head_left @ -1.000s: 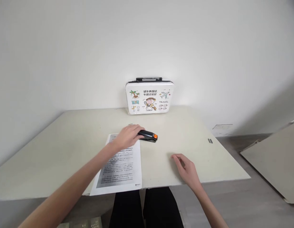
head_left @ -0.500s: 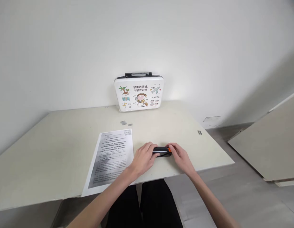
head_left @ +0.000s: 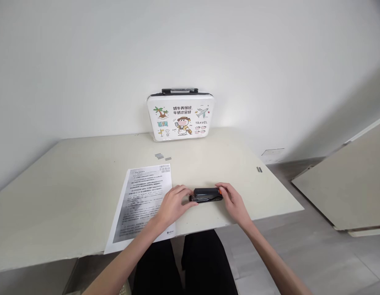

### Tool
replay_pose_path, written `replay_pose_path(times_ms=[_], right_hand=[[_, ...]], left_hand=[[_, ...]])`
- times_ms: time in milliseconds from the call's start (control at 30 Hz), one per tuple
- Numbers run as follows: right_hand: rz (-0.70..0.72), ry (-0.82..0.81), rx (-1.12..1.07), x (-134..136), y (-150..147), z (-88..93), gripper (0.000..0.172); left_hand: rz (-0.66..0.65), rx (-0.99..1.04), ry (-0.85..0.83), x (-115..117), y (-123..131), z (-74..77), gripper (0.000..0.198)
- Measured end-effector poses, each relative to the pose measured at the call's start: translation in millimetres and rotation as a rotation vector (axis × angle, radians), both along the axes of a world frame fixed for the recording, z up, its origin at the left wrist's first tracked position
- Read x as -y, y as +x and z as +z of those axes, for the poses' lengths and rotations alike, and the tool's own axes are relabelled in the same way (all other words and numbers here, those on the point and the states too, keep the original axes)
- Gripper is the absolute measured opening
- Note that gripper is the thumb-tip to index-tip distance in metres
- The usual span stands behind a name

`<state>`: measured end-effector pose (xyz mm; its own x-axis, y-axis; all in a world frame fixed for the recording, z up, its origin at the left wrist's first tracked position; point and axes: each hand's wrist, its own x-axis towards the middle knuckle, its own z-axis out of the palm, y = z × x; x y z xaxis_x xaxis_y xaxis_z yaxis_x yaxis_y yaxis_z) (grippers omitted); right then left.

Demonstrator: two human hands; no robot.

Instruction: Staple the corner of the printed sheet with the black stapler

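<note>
The stapler (head_left: 207, 194) is a slim black bar, matt plastic with a small orange tip. It lies flat near the front edge of the bench (head_left: 69, 192). Its long axis runs left to right along that edge, orange end toward the person's right. The left hand (head_left: 174, 203), fingers half curled, grips the black end. The right hand (head_left: 233, 200) pinches the orange end with its fingertips. Just left lies a printed paper sheet (head_left: 143, 196), overhanging the edge. Beyond are small grey staple strips (head_left: 160, 156), and a glossy white cartoon case (head_left: 180, 119) stands upright against the wall.
</note>
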<state>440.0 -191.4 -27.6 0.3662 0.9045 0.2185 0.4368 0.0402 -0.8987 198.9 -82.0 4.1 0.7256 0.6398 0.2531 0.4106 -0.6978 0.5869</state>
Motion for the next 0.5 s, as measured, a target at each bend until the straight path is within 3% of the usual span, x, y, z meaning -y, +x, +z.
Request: replay_pose_path(times_ms=[233, 500], right_hand=[[-0.025, 0.009, 0.070, 2, -5, 1.2, 0.044], [-0.048, -0.072, 0.053, 7, -16, 8.5, 0.042]], left_hand=[[0.015, -0.009, 0.022, -2, 2, -0.9, 0.018], [0.015, -0.035, 0.021, -5, -40, 11.3, 0.021]])
